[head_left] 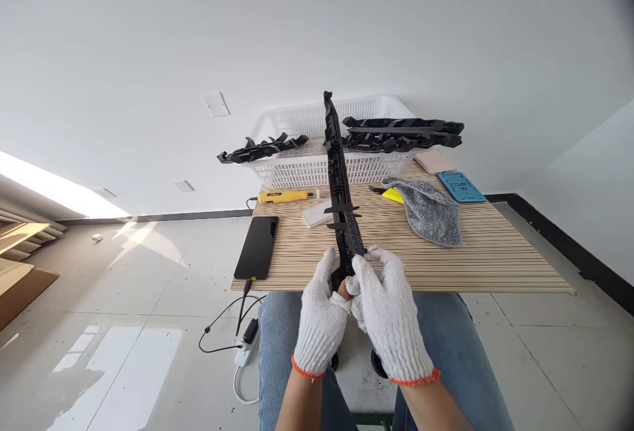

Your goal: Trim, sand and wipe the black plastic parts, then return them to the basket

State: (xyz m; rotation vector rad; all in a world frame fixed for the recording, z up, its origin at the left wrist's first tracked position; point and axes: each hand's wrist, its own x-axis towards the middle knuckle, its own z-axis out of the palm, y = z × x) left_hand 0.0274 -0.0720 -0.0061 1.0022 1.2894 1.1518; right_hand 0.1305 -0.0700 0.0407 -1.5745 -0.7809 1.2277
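- Black plastic strip [338,173]: held up on the near side of the white basket [297,175], its far end reaching up across the basket in my line of sight. I can't tell whether it touches the rim.
- Its long axis runs from the person's hands toward the basket, crosswise to the basket's long side.
- Left hand [321,315], gloved, is nearer the strip: fingers clamped around the end farthest from the basket, one bare fingertip showing.
- Right hand [393,312], also gloved, sits just beside it, thumb and fingers pinched together on a black caliper [353,238].
- That caliper lies along the strip's right side, pointing toward the basket; its prongs cross the strip between hands and basket. Whether they grip it, I can't make out.
- From the right fingers, most of the strip stretches ahead, basketward and slightly left.
- More black strips [403,135] rest on the basket's right half, well apart from both hands.
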